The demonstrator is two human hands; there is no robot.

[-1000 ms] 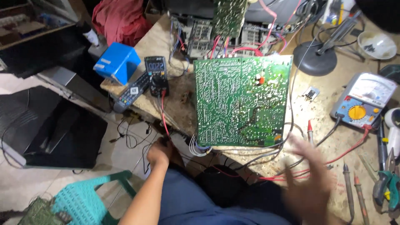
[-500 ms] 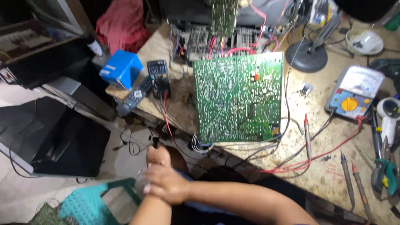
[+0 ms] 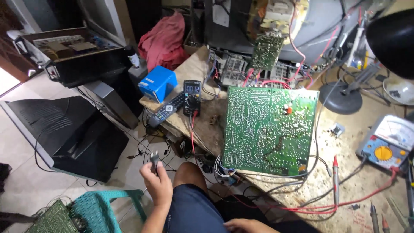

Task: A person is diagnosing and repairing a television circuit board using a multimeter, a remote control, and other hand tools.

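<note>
The left hand point(image 3: 158, 183) is held up over the floor, just off the left edge of the workbench point(image 3: 302, 190), beside the person's knee. Its fingers are closed tight around a small black plug point(image 3: 155, 160) that sticks up out of the top of the fist. A thin black cord hangs down near it. The right hand point(image 3: 243, 225) is low at the bottom of the picture, resting by the lap, below the front edge of the workbench. Only part of it shows, so I cannot tell if it is open or closed, and nothing is seen in it. A big green circuit board point(image 3: 267, 129) lies flat in the middle of the workbench with many wires coming out of its near edge. At the left corner of the workbench sit a blue box point(image 3: 158, 83), a black remote point(image 3: 167, 109) and a small black meter point(image 3: 192, 97), all close together. A red probe point(image 3: 335, 179) lies near the front edge on the right. A blue and white meter with a yellow dial point(image 3: 386, 144) sits at the right edge. A teal plastic chair point(image 3: 108, 207) stands on the floor below the left hand.
</note>
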